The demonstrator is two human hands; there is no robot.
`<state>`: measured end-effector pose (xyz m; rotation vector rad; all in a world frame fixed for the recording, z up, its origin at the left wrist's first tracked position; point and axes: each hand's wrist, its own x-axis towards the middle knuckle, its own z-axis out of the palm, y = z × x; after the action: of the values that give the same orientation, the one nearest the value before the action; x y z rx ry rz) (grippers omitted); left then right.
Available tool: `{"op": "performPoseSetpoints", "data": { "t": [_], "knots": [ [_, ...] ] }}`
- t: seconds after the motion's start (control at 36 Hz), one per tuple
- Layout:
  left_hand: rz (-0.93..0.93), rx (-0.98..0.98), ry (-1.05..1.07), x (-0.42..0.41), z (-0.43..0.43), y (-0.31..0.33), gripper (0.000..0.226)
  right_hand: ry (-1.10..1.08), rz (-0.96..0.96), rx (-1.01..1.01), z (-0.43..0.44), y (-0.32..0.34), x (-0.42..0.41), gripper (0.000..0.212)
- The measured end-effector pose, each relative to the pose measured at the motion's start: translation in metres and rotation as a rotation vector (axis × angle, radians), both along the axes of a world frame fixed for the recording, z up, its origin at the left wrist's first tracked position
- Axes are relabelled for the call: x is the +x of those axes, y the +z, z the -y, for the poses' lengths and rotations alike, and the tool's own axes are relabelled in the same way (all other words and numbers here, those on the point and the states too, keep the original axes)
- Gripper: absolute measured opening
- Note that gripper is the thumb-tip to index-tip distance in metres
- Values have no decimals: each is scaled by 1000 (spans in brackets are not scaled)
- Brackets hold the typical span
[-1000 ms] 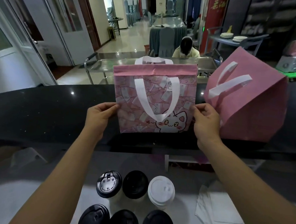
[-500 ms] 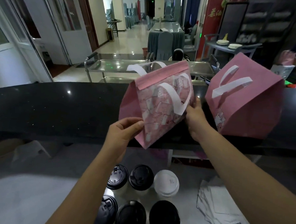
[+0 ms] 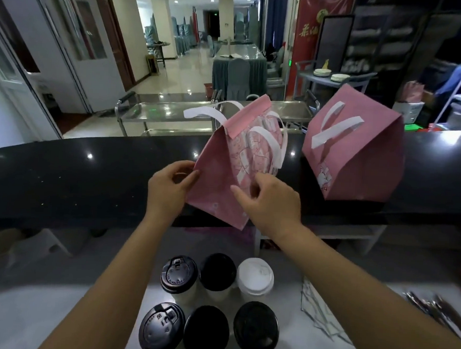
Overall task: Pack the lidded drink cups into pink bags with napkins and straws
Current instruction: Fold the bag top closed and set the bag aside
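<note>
A pink bag (image 3: 218, 179) with white handles stands turned edge-on over the black counter. My left hand (image 3: 168, 188) pinches its plain left side. My right hand (image 3: 270, 203) grips its lower right corner by the printed face. A second pink bag (image 3: 358, 159) stands on the counter to the right, untouched. Several lidded cups sit on the lower white surface in two rows, among them a white-lidded cup (image 3: 254, 277) and a black-lidded cup (image 3: 178, 274). Napkins (image 3: 315, 309) lie right of the cups, and straws (image 3: 436, 310) lie further right.
The raised black counter (image 3: 63, 181) runs across the view behind the lower white work surface (image 3: 29, 318). A steel trolley (image 3: 157, 114) stands beyond the counter, with a dining hall of tables and chairs behind it.
The bag has been turned from facing me to edge-on and tilted. My left hand moved right along its side, and my right hand slid down to the lower corner.
</note>
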<state>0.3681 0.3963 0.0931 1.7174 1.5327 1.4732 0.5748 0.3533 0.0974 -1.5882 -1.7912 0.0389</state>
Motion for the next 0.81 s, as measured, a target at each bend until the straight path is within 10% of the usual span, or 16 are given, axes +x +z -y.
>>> {"op": "performPoseSetpoints", "data": {
  "t": [0.22,0.56,0.69,0.81],
  "knots": [
    [-210,132,32,8,-11,7,6,-84,194,-39,-15,18,14,16],
    [151,-195,-127,2,-2,-30,2,-225,56,-82,-13,0,118,19],
    [191,-290,-369,52,12,-40,66,-219,-35,1,-14,-9,116,17],
    [200,-272,-418,85,11,-41,74,-205,-82,30,-10,-10,110,20]
  ]
}}
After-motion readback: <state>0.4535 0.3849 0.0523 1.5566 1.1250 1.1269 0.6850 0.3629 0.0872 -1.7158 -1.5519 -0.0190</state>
